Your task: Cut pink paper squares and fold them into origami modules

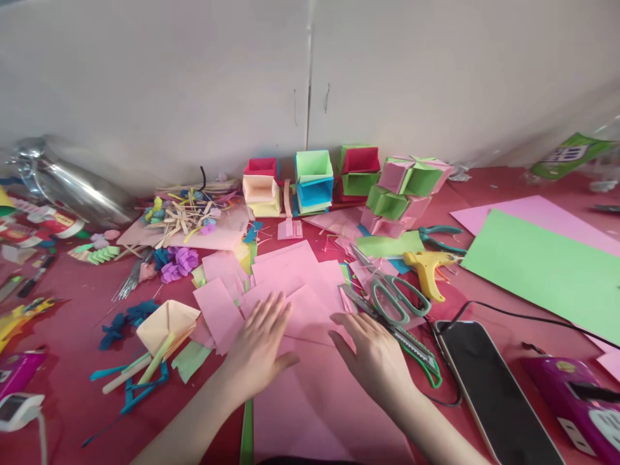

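Note:
My left hand (259, 345) lies flat with its fingers stretched over pink cut paper pieces (290, 265), its thumb pointing right. My right hand (372, 358) is held low over the right side of the pink paper, fingers loosely bent and apart, nothing visible between them. Whether its fingertips touch the paper I cannot tell. Beneath both hands a large pink sheet (305, 423) reaches toward my body. Close beyond my right hand are grey-green scissors (380, 290) and a green-handled tool with a toothed edge (415, 352).
Folded paper boxes (314, 190) in several colours stand along the wall. A yellow glue gun (429, 274), a phone (494, 387) and a green sheet (542, 268) are on the right. Left are purple paper flowers (180, 263), a beige paper box (165, 323) and a metal flask (80, 187).

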